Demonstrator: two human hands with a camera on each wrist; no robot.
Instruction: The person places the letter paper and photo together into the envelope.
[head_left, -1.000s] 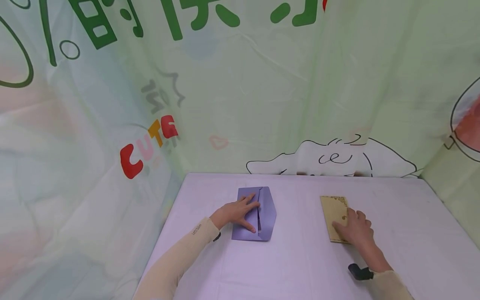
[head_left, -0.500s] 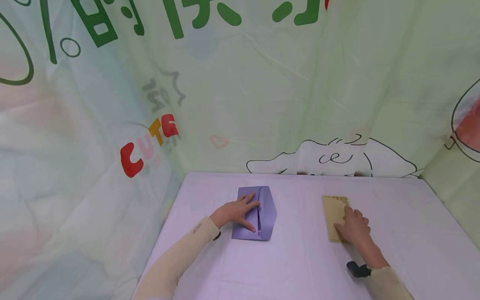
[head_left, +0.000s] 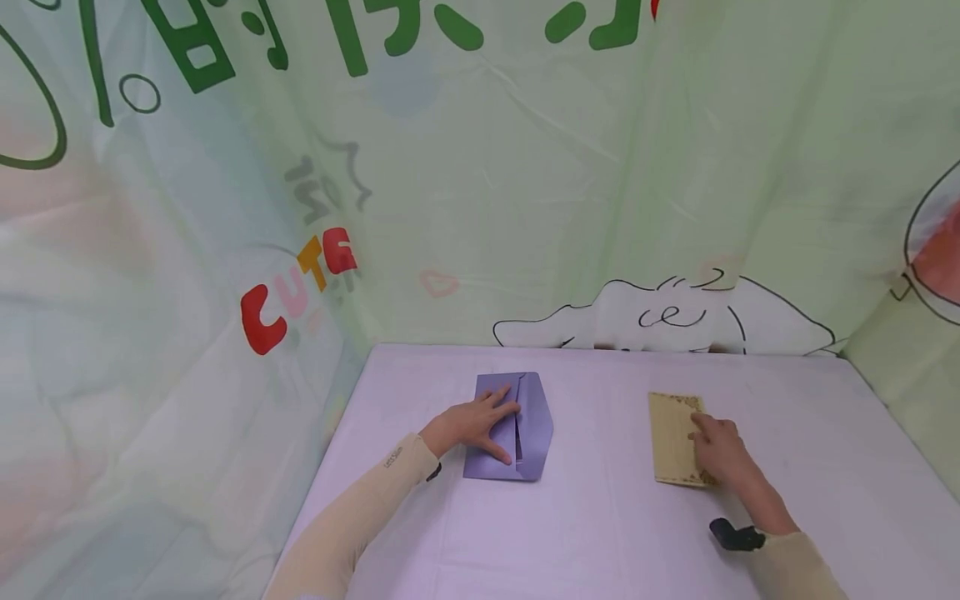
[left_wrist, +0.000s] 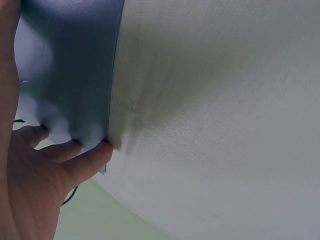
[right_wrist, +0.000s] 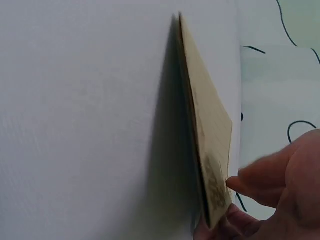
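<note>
A purple envelope [head_left: 536, 429] lies toward the left of the table, its pointed flap unfolded to the right. My left hand [head_left: 468, 423] rests on it with spread fingers; in the left wrist view, fingertips [left_wrist: 102, 152] press near its edge. Farther right is a beige card [head_left: 671, 437] with brown ornamental print along its edge and corners. My right hand [head_left: 723, 450] holds that card at its right side. In the right wrist view the card [right_wrist: 207, 100] tilts up off the cloth, with fingers above and below its near corner.
A pale lilac cloth covers the table [head_left: 585, 533]. Behind it hangs a printed green and white curtain [head_left: 480, 192], which continues along the left and right sides. A black strap piece [head_left: 737, 535] sticks out at my right wrist.
The card has shifted slightly right and straightened from its slant. My right thumb has moved off the card's face toward its right edge. The left hand and envelope stay put.
</note>
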